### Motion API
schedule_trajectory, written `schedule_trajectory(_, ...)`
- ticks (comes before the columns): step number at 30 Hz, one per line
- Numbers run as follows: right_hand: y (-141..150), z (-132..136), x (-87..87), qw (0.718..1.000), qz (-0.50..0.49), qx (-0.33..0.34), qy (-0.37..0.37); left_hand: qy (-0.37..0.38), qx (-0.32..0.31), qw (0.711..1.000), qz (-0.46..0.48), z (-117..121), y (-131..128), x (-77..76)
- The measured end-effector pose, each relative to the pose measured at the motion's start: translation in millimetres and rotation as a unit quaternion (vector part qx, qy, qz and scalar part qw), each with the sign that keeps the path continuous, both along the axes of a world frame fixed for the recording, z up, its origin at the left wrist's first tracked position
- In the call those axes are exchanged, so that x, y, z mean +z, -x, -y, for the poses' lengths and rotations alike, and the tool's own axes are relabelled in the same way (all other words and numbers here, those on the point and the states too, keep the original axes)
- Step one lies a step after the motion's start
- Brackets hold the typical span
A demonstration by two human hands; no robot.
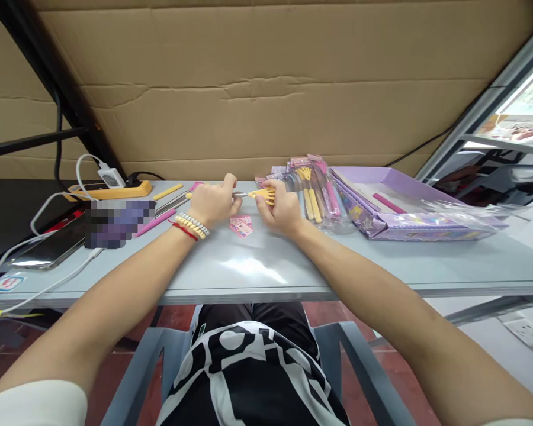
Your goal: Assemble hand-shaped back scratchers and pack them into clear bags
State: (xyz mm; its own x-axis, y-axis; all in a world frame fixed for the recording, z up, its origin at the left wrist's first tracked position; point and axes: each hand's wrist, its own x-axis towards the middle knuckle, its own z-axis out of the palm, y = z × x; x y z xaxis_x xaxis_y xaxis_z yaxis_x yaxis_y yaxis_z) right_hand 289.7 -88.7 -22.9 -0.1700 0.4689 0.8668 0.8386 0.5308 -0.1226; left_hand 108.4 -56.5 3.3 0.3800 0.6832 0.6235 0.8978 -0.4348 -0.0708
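A broad sheet of brown creased cardboard stands upright behind a long pale grey tabletop with a glossy surface. On the right of the tabletop sits a shallow lilac cardboard box with printed sides; clear plastic film lies over its near right part, and a slim magenta stick rests inside. Just beside the box, on its left, is a pile of clear plastic packets holding yellow and pink sticks with hand-shaped heads. Far to the left lie a dark, flat, glossy slab, a purple rectangular item too blurred to identify, and a yellow power strip with a white plug in it.

The left hand and the right hand meet near the middle, above the tabletop, with a slender metal-rod stick with a yellow hand-shaped head between them. The left fingers are closed around the rod; the right thumb and fingers pinch the yellow head. Near the left wrist lie a magenta rod and a shorter yellow rod. Smallest, a pink printed paper card lies between the hands, nearer the person.
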Motion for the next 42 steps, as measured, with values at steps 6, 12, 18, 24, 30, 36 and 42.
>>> schedule_trajectory(6, -6, -10, -8.0, 0.995, 0.090, -0.041, 0.024, -0.027, -0.071, 0.995, -0.061, -24, 11, -6.3)
schedule_trajectory(12, -8, -12, -9.5, 0.994, 0.076, -0.070, 0.021, -0.034, -0.084, 0.995, -0.028, -34, 19, -6.0)
schedule_trajectory(18, -13, -10, -4.1, 0.997, 0.050, -0.066, -0.008, -0.063, -0.021, 0.998, 0.008, -42, 31, -5.7)
schedule_trajectory(24, -21, -10, 1.3, 0.998, 0.042, -0.054, -0.009, -0.060, 0.006, 0.998, 0.010, -44, 37, -9.2)
schedule_trajectory(30, -33, -16, 0.6, 0.994, 0.080, -0.071, 0.006, 0.025, 0.019, 0.998, -0.063, -39, 38, -14.3)
schedule_trajectory(36, -36, -14, 2.5, 0.980, 0.103, -0.147, 0.084, 0.061, -0.018, 0.988, -0.144, -38, 34, -17.4)
schedule_trajectory(42, -36, -13, 5.4, 0.975, 0.123, -0.155, 0.099, 0.047, 0.000, 0.991, -0.127, -41, 36, -13.5)
